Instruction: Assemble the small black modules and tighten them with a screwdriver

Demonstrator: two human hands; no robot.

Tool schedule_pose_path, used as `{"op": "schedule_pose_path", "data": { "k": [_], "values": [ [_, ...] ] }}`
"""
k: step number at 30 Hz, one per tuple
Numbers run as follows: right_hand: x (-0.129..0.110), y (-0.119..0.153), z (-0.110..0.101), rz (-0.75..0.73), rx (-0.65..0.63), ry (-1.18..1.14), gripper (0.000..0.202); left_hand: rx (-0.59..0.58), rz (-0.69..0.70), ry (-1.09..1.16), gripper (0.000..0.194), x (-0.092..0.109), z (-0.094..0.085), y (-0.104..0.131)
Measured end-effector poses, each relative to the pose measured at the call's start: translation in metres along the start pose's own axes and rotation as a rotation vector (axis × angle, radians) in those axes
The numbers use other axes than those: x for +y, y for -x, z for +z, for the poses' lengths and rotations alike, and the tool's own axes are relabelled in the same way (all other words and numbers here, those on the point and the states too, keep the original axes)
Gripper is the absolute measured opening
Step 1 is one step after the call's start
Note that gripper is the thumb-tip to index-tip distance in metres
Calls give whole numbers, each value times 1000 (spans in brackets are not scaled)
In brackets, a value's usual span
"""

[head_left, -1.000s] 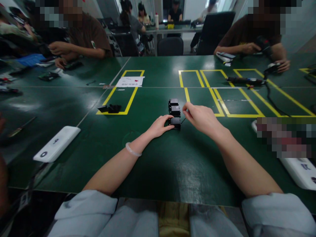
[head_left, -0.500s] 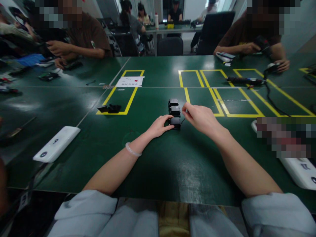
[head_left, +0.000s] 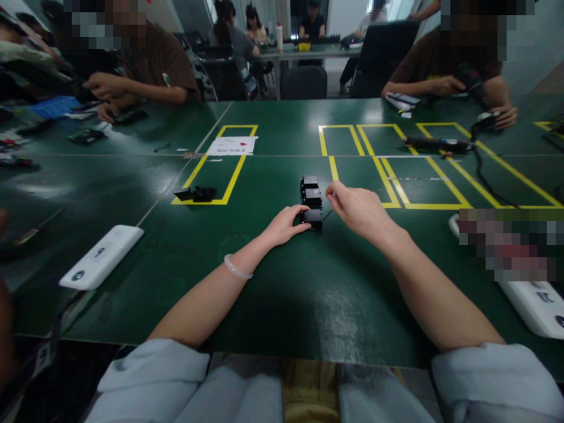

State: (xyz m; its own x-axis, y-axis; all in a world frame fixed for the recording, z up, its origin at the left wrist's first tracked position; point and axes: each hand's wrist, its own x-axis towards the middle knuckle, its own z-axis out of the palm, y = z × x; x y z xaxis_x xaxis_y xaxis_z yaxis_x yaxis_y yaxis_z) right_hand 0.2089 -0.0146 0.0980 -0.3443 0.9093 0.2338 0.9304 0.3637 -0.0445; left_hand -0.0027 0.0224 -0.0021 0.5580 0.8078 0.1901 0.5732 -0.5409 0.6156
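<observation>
Three small black box-shaped parts, which look like servo motors, stand in a column on the green table (head_left: pixel 282 305). My left hand (head_left: pixel 282 226) grips the nearest motor (head_left: pixel 313 219) from its left side, thumb at the near edge and fingers at the far edge. The middle motor (head_left: pixel 312 196) and the far motor (head_left: pixel 309 181) sit just beyond, untouched. My right hand (head_left: pixel 352 205) is closed in a pinch to their right. From its fingertips a thin dark rod (head_left: pixel 327 215) slants down to the right side of the nearest motor; its handle end is hidden.
Yellow tape outlines mark the table. A black part (head_left: pixel 197 194) and a paper label (head_left: pixel 233 145) lie on the left outline. White power banks (head_left: pixel 102 257) stand left and right. Two people work across the table; a black cylindrical tool (head_left: pixel 436 144) lies at the right.
My right hand has shifted very slightly at the fingertips, and the thin rod has moved a little with it. My left hand and the motors stay in place.
</observation>
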Motion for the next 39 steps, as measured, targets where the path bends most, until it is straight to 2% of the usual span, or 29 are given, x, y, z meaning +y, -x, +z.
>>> {"op": "schedule_pose_path", "data": {
  "k": [8, 15, 22, 29, 39],
  "values": [
    [-3, 2, -4, 4, -1, -46, 35, 11, -2, 0, 41, 0, 1, -1],
    [-2, 1, -6, 28, -43, 44, 37, 11, 2, -3, 42, -3, 2, -1],
    [-5, 3, -6, 48, -6, -21, 38, 6, -13, 6, 41, 1, 0, 0],
    [-5, 1, -6, 52, -37, 7, 36, 5, -13, 3, 42, 1, 0, 0],
    [-4, 2, -3, 54, -8, -37, 34, 10, -12, 3, 41, 2, 0, -1]
  ]
}}
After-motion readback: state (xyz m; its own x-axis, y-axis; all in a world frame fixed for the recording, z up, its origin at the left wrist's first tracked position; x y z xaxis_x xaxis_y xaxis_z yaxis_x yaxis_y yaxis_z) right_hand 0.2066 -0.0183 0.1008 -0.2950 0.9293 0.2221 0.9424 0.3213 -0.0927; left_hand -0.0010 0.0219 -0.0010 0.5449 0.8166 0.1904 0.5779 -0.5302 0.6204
